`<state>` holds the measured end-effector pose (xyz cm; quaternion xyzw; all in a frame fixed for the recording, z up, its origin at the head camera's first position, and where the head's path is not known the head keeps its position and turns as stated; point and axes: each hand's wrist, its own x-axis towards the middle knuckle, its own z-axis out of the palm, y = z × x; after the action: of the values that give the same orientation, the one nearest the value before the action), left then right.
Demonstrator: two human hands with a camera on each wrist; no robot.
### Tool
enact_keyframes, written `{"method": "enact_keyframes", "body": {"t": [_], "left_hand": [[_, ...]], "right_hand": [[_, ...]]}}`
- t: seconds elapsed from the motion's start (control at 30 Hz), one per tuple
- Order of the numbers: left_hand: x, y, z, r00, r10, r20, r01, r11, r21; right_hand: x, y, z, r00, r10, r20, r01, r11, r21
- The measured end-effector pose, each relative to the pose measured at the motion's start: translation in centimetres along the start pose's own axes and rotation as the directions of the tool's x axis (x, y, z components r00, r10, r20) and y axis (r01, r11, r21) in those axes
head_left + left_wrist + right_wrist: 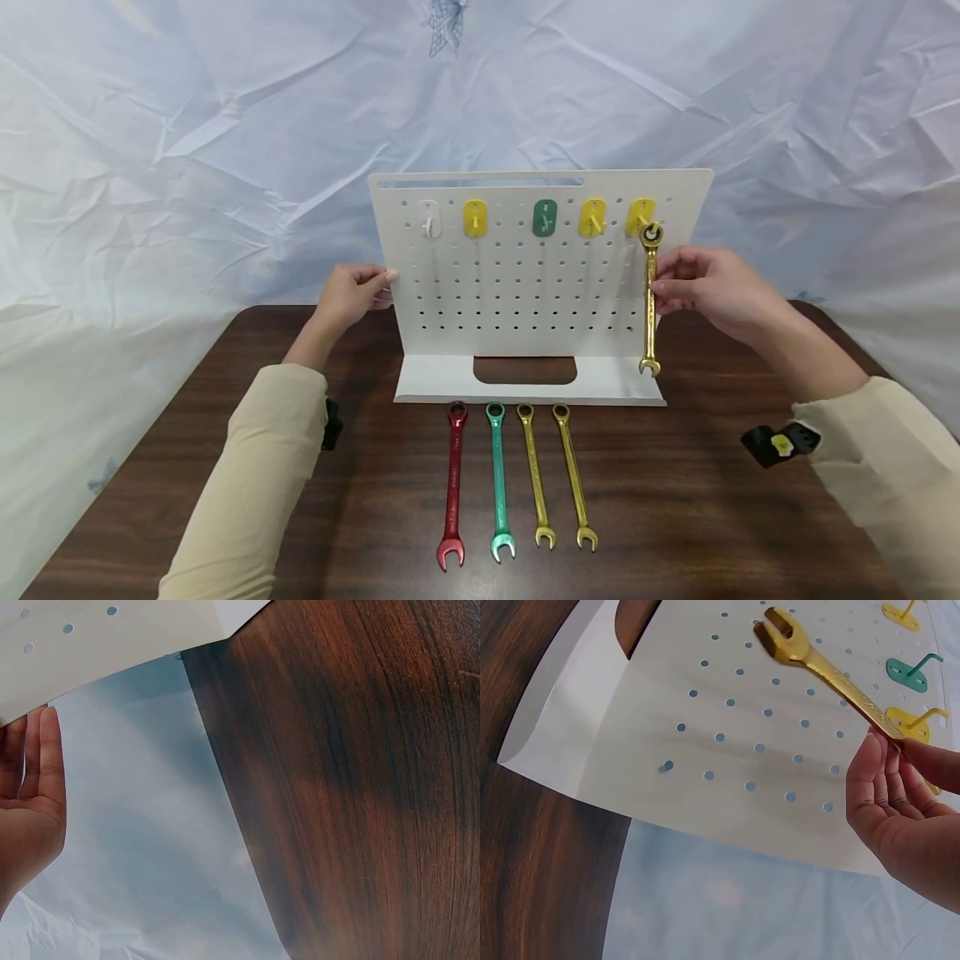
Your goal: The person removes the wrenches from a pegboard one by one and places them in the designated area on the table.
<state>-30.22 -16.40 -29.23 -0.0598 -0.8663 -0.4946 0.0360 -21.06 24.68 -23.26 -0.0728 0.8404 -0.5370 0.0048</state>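
Note:
A white pegboard point(517, 283) stands on the table, with a row of hooks along its upper part. My left hand point(354, 292) grips its left edge, thumb in front and fingers behind; the left wrist view shows that hand point(34, 780) only partly. Between thumb and fingers, my right hand point(708, 287) pinches a gold combination wrench point(650, 304) by its shaft. The wrench hangs nearly upright, ring end at the rightmost yellow hook point(639, 215), open end down. Whether the ring is over the hook I cannot tell. In the right wrist view the wrench's open end point(787, 641) stands apart from the board.
A red wrench point(453, 483), a green wrench point(498, 483) and two gold wrenches point(534, 475) lie side by side before the board's base point(435, 379). Other hooks are white point(430, 221), yellow point(475, 218) and green point(545, 218). A pale cloth point(225, 150) hangs behind the dark table point(675, 517).

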Motion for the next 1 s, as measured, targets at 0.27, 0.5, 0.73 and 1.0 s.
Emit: {"method": "enact_keyframes", "body": {"t": [0.27, 0.5, 0.73, 1.0], "left_hand": [[0.0, 0.0, 0.0, 1.000, -0.007, 0.000, 0.007, 1.000, -0.011], [-0.1, 0.1, 0.0, 1.000, -0.011, -0.001, 0.011, 1.000, 0.000], [-0.1, 0.1, -0.1, 1.000, -0.020, 0.001, 0.020, 1.000, -0.004], [-0.1, 0.1, -0.1, 1.000, -0.013, 0.003, 0.013, 1.000, -0.007]], "right_hand": [[-0.2, -0.4, 0.0, 1.000, -0.002, -0.008, 0.002, 1.000, -0.030], [-0.3, -0.8, 0.0, 1.000, -0.012, -0.028, 0.011, 0.999, -0.052], [-0.3, -1.2, -0.2, 0.999, -0.007, -0.032, 0.006, 0.999, -0.045], [-0.5, -1.6, -0.5, 0.999, 0.000, -0.038, -0.002, 0.999, -0.050]]}}
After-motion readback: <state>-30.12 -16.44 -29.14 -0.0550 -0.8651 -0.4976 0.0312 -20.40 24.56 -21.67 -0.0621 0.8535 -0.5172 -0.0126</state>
